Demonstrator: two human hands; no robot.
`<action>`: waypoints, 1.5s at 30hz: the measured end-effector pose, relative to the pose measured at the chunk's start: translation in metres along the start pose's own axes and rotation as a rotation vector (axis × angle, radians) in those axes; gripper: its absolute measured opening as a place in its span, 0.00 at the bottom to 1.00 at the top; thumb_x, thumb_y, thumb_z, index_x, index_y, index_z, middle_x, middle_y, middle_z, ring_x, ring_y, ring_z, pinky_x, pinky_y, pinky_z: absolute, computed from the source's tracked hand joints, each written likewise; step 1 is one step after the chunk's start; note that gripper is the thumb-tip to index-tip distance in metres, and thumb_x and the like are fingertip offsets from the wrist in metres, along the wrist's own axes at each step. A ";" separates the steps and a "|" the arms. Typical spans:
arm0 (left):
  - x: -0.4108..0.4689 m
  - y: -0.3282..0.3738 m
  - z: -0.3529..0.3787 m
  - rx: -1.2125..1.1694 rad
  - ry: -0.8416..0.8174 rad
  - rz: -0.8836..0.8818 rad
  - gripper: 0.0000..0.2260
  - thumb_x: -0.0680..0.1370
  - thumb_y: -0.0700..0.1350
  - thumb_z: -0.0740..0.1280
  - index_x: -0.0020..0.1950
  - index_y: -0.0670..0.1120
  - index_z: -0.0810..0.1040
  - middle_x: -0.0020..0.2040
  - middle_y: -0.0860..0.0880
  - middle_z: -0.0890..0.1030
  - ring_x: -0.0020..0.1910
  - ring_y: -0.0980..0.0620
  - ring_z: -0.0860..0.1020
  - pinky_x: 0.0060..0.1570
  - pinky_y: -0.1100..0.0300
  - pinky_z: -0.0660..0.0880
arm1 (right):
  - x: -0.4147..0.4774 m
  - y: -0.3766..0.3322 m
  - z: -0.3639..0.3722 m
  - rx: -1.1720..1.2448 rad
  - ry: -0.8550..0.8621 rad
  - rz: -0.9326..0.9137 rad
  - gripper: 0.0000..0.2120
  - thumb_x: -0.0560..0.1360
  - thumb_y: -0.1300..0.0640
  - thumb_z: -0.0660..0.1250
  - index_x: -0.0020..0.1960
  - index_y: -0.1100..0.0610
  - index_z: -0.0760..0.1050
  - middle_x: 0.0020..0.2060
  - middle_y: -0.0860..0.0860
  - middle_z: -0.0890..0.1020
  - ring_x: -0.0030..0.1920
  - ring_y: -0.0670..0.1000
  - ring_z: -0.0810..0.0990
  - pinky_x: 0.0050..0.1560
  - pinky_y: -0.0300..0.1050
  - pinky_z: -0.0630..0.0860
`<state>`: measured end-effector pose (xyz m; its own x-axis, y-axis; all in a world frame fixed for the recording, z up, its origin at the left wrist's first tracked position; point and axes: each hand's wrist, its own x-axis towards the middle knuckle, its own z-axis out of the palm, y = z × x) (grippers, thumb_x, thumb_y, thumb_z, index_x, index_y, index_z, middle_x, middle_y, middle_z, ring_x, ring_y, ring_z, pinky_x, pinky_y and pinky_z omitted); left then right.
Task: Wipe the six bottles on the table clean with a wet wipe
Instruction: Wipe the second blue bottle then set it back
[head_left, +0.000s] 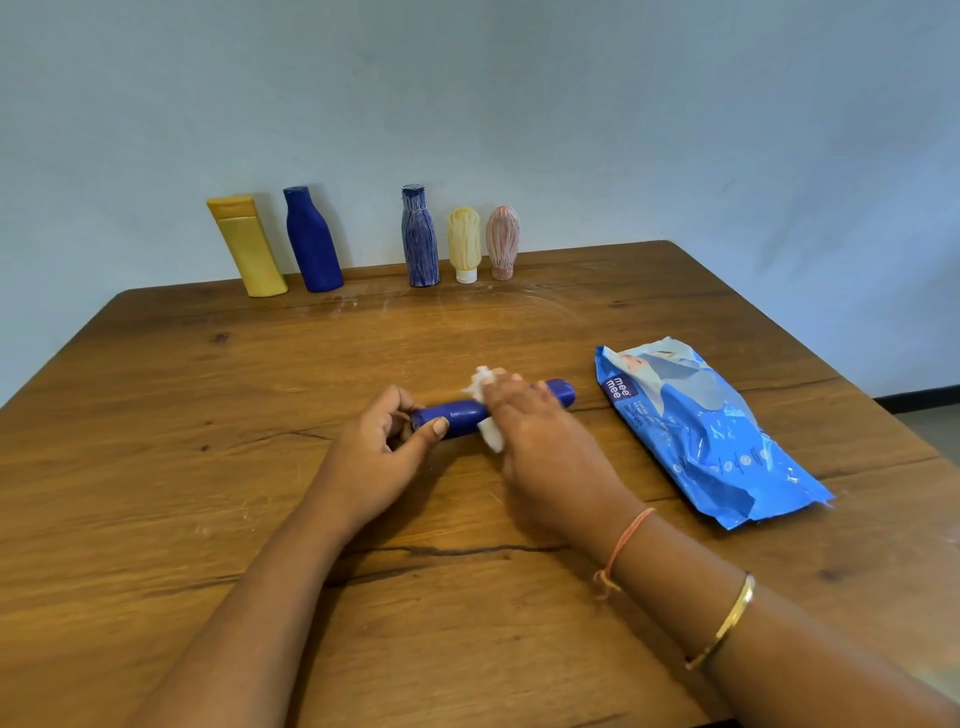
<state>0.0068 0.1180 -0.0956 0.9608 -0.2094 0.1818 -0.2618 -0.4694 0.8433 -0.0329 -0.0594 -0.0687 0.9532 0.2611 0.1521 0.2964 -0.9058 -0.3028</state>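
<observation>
Matt grainy wooden table (208, 415), glossy crinkled plastic wipes pack (717, 436), soft white wipe (488, 436)

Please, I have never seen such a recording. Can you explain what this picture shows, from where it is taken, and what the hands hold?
There is no machine: a person works with bare hands. The one camera sits on their head and looks forward and down, so you see what they see. The left hand grips one end of a blue bottle lying on the wooden table. The right hand holds a white wipe against its middle. To the right lies a blue wipe pack. At the far edge five more bottles stand: yellow, plain blue, streaked blue, pale yellow and pink.
</observation>
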 end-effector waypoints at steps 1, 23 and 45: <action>0.000 0.000 -0.001 0.016 0.004 -0.005 0.08 0.71 0.56 0.65 0.43 0.54 0.71 0.35 0.40 0.78 0.29 0.49 0.72 0.35 0.52 0.70 | 0.000 0.009 -0.003 0.015 0.015 0.073 0.30 0.77 0.64 0.55 0.76 0.55 0.47 0.76 0.51 0.51 0.75 0.48 0.48 0.70 0.41 0.40; 0.001 -0.001 0.001 0.131 0.105 0.023 0.07 0.77 0.53 0.64 0.42 0.52 0.71 0.34 0.43 0.79 0.29 0.53 0.72 0.34 0.55 0.69 | 0.006 0.026 -0.017 0.048 0.050 0.251 0.27 0.78 0.63 0.56 0.75 0.58 0.53 0.74 0.53 0.59 0.74 0.50 0.54 0.74 0.46 0.47; 0.000 0.009 0.011 0.122 0.180 -0.035 0.22 0.79 0.58 0.55 0.35 0.43 0.73 0.27 0.44 0.76 0.23 0.51 0.75 0.32 0.52 0.73 | 0.014 0.025 -0.007 0.097 0.043 0.240 0.29 0.78 0.63 0.56 0.76 0.58 0.49 0.76 0.53 0.53 0.75 0.50 0.49 0.75 0.47 0.45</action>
<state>0.0030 0.1042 -0.0939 0.9675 -0.0396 0.2496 -0.2262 -0.5761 0.7854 -0.0123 -0.0810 -0.0677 0.9943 0.0261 0.1038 0.0679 -0.9035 -0.4232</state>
